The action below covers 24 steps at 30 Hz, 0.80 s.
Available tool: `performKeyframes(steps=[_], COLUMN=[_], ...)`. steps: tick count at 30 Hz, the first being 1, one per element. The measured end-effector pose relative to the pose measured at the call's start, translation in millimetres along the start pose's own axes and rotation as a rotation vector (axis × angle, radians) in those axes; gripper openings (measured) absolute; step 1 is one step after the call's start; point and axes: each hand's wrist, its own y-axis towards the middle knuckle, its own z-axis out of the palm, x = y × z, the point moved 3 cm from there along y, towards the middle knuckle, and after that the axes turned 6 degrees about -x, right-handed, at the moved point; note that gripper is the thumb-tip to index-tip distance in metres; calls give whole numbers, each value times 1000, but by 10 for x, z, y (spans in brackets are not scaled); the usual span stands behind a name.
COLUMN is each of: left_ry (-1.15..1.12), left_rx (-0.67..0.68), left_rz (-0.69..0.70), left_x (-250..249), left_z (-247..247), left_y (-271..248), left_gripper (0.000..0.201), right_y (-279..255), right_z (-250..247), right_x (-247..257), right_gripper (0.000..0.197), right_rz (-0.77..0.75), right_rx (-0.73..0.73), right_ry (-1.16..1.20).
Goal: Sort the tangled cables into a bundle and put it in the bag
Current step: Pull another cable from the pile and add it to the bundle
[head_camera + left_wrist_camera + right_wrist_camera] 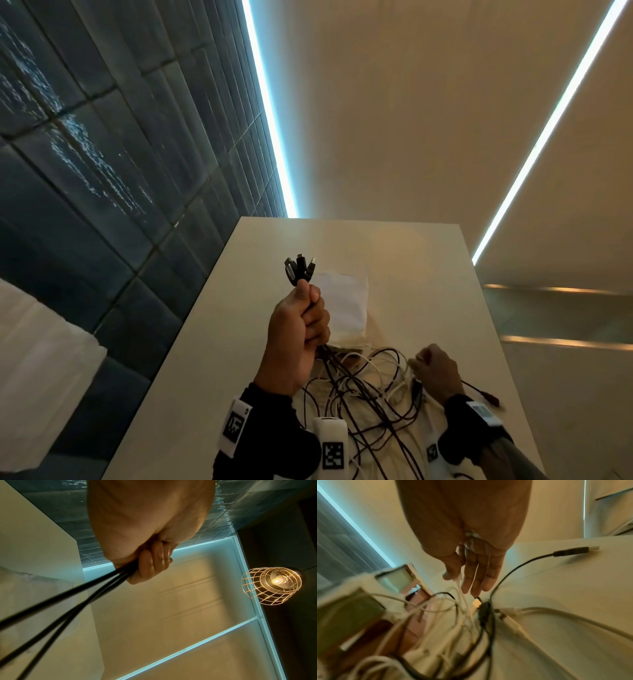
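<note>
My left hand (298, 329) is raised above the white table (428, 267) and grips several black cables (72, 601) in a fist. Their plugs (299, 270) stick up above my thumb. The cables hang down into a tangle of black and white cables (370, 387) on the table near me. My right hand (435, 371) is low over the right side of the tangle. In the right wrist view its thumb and forefinger (450, 574) pinch a white cable (464, 597), the other fingers pointing down. A white cloth bag (342, 305) lies flat behind the tangle.
A loose black cable ends in a USB plug (570, 551) on the table right of my right hand. A dark tiled wall (102, 171) runs along the left. A wire-cage lamp (272, 585) hangs overhead. A white block (34, 359) stands at the left.
</note>
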Motion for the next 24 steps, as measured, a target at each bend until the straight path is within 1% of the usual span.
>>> performKeyframes(steps=[2, 3, 4, 6, 8, 10, 12, 14, 15, 17, 20, 22, 24], left_ry=[28, 45, 63, 105, 167, 278, 437, 569, 592, 581, 589, 495, 385], left_rx=[-20, -28, -33, -42, -60, -95, -124, -121, -102, -66, -115, -168, -204], left_rz=[7, 8, 8, 8, 13, 32, 59, 60, 51, 55, 144, 197, 233], left_x=[25, 44, 65, 117, 158, 201, 239, 279, 297, 305, 244, 193, 132], left_z=[-6, -6, 1, 37, 85, 93, 66, 42, 49, 74, 39, -5, -46], left_y=[5, 10, 10, -1, -20, -11, -9, -24, -47, -106, -132, -142, -137], left_gripper=[35, 35, 34, 35, 35, 31, 26, 31, 32, 31, 27, 26, 27], right_y=[-74, -127, -165, -286, -433, -610, -801, -960, -1020, -1096, -1119, -1134, -1143], right_z=[-122, -187, -232, -335, -423, -498, -577, -625, -632, -619, -553, -482, -417], right_x=[179, 315, 440, 735, 1010, 1280, 1527, 1714, 1782, 1872, 1838, 1750, 1640], right_gripper=[18, 14, 10, 2, 15, 27, 34, 36, 35, 28, 24, 16, 9], right_rz=[-47, -73, -104, -115, -148, -221, -335, -416, -443, -460, -407, -411, -437], right_rx=[-76, -86, -91, -42, 22, 96, 171, 217, 224, 213, 215, 258, 262], right_ry=[167, 251, 353, 570, 726, 801, 804, 786, 790, 803, 800, 776, 779])
